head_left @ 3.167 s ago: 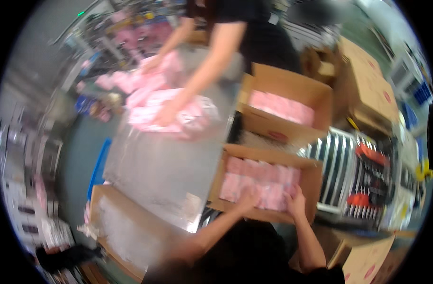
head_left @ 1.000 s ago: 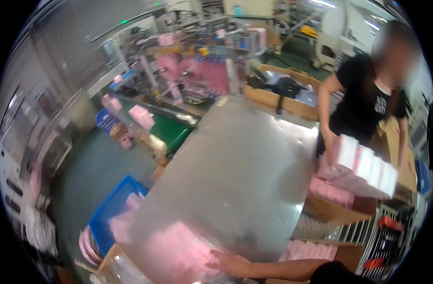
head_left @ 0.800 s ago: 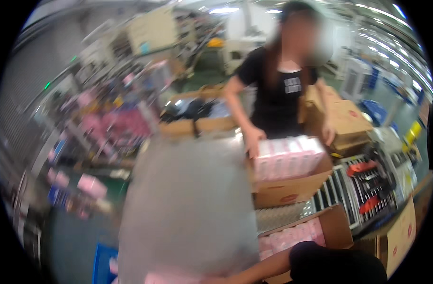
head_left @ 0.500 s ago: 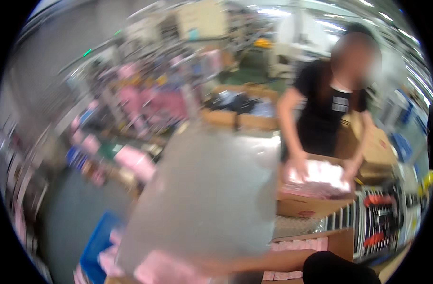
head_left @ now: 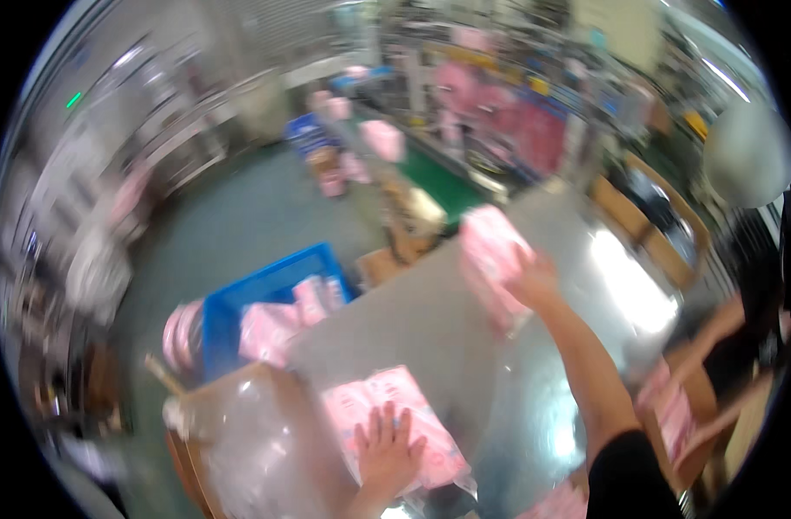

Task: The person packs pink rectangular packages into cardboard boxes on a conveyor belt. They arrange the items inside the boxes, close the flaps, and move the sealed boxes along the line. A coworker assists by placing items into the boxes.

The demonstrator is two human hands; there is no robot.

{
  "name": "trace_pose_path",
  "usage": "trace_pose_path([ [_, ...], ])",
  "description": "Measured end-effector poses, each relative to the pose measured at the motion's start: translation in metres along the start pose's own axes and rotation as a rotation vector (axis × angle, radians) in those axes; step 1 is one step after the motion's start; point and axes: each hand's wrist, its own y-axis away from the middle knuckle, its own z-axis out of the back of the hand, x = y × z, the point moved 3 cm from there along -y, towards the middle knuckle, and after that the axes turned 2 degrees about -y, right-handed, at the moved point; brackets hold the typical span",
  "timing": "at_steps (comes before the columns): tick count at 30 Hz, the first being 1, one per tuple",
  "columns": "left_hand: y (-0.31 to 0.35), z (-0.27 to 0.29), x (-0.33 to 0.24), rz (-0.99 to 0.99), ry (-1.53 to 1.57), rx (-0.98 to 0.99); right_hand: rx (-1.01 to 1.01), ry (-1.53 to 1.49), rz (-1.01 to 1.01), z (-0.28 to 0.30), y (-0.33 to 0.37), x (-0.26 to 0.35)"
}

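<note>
My left hand lies flat with spread fingers on a clear-wrapped pink pack near the table's front edge. My right arm reaches far across the metal table. At its far side, my right hand grips the right side of a tall pink pack, close to the end of a green conveyor belt. Motion blurs the right fingers a little, and the pack's far side is hidden.
A blue crate with pink packs stands left of the metal table. Clear plastic film covers a carton in front. Another pink pack is on the green belt. At right are an open carton and a co-worker's arms.
The view has swung left, so the co-worker is now mostly beyond the right edge. My right arm now stretches across the table to the tall pack, and my left hand has come into view.
</note>
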Motion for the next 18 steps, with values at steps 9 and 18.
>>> trace_pose_path([
  [9,-0.011,0.001,0.014,0.048,-0.006,-0.069,0.04,-0.173,0.396,-0.002,0.193,0.119],
  [18,-0.017,0.018,0.001,-0.244,-0.058,-0.051,1.078,-0.782,0.55,0.054,0.173,0.14],
])
